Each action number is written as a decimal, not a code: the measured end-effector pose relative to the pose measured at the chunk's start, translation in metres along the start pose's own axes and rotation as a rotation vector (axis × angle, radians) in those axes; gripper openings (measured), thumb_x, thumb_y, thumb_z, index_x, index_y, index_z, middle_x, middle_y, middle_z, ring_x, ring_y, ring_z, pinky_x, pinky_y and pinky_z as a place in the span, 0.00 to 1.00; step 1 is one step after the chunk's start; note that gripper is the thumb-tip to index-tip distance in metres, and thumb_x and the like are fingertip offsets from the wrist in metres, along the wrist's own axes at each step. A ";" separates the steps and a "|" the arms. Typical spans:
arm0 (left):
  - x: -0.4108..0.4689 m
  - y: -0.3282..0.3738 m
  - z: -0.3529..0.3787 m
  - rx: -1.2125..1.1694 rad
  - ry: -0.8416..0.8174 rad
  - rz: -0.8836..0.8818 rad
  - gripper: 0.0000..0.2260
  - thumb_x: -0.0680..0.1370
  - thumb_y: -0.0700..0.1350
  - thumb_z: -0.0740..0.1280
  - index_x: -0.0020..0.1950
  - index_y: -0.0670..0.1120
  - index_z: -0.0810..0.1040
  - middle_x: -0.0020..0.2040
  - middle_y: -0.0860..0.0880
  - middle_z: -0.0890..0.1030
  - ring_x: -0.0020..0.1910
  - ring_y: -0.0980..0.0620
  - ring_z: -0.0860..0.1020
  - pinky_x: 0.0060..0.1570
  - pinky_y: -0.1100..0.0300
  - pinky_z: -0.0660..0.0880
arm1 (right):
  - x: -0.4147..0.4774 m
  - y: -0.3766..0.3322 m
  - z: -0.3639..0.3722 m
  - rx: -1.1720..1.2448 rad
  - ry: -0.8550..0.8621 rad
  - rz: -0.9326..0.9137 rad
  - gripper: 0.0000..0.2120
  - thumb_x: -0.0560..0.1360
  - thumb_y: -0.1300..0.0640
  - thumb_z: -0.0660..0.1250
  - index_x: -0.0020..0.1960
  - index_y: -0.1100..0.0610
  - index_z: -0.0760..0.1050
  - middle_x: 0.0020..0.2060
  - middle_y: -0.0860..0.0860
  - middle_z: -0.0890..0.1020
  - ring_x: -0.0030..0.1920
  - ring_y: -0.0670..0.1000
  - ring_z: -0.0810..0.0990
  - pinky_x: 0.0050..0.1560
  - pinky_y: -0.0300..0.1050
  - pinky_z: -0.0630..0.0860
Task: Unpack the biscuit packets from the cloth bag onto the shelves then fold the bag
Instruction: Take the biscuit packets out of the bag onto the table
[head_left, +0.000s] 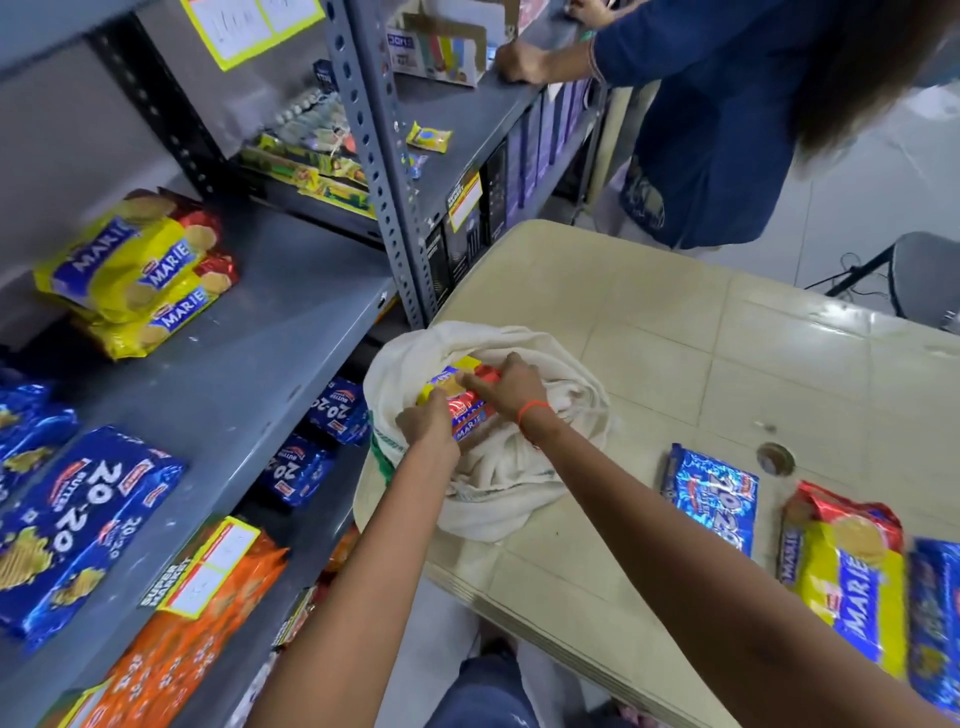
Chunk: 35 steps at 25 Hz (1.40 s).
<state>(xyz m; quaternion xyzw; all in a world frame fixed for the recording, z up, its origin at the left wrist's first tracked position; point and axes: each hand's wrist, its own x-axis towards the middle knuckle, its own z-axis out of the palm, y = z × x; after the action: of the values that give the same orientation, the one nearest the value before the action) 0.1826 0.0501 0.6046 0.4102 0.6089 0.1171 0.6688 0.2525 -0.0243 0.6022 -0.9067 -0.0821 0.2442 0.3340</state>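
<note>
A cream cloth bag (498, 467) lies open on the beige table (727, 364), near its left edge. Inside the bag's mouth sit yellow and red Marie biscuit packets (457, 400). My left hand (426, 423) grips the near end of these packets. My right hand (506, 387), with an orange thread on the wrist, holds their far end. More Marie packets (135, 270) are stacked on the grey shelf (260, 332) to the left. Blue 20-20 packets (78, 525) lie nearer on the same shelf.
A blue 20-20 packet (714, 493) and a Marie packet (847, 571) lie on the table at right. An orange packet (208, 613) sits at the shelf's front. Another person in dark blue (727, 104) stands at the far shelf unit (467, 156).
</note>
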 end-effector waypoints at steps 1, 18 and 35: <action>-0.007 0.002 0.000 -0.043 -0.018 -0.044 0.16 0.77 0.40 0.66 0.63 0.34 0.72 0.56 0.36 0.79 0.45 0.40 0.79 0.35 0.52 0.76 | -0.006 0.002 -0.006 0.098 -0.007 0.057 0.32 0.67 0.42 0.71 0.59 0.65 0.72 0.57 0.62 0.80 0.59 0.61 0.78 0.57 0.54 0.76; -0.255 -0.211 0.134 0.318 -0.753 -0.027 0.16 0.74 0.44 0.71 0.60 0.41 0.77 0.50 0.40 0.81 0.35 0.48 0.79 0.33 0.60 0.77 | -0.179 0.304 -0.253 0.723 0.243 0.317 0.12 0.74 0.55 0.69 0.52 0.63 0.79 0.43 0.55 0.78 0.44 0.51 0.76 0.43 0.44 0.70; -0.412 -0.449 0.278 1.123 -1.100 0.233 0.20 0.75 0.36 0.62 0.66 0.46 0.73 0.61 0.41 0.80 0.57 0.41 0.79 0.59 0.48 0.77 | -0.286 0.566 -0.334 0.457 0.549 0.584 0.20 0.75 0.67 0.58 0.68 0.64 0.68 0.65 0.63 0.75 0.64 0.62 0.74 0.66 0.55 0.70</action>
<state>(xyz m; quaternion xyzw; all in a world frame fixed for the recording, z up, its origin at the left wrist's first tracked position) 0.1864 -0.6184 0.5682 0.7462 0.1126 -0.3575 0.5502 0.1625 -0.7347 0.5671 -0.8262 0.3243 0.0905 0.4517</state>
